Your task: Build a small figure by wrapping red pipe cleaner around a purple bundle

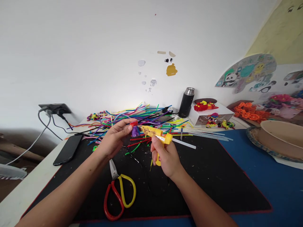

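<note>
Pinched in the fingers of my left hand [117, 136] is a small pipe-cleaner piece [135, 130], red on top and purple-blue below. My right hand [165, 155] is wrapped round the handle of a yellow glue gun [151, 131], whose stained front end points left. The nozzle is close to the pipe-cleaner piece; I cannot tell whether they touch. A translucent glue stick [184, 143] sticks out of the gun's back. Below my left hand, scissors [118, 189] with one red and one yellow handle lie on the black mat [201, 186].
Many coloured pipe cleaners [142, 113] are heaped along the wall. A phone [68, 149] lies at the left edge. A black thermos [186, 102] stands behind, beside a white box [215, 113] bearing pipe-cleaner figures. Spare glue sticks [213, 135] and a round tray [253, 138] are at right.
</note>
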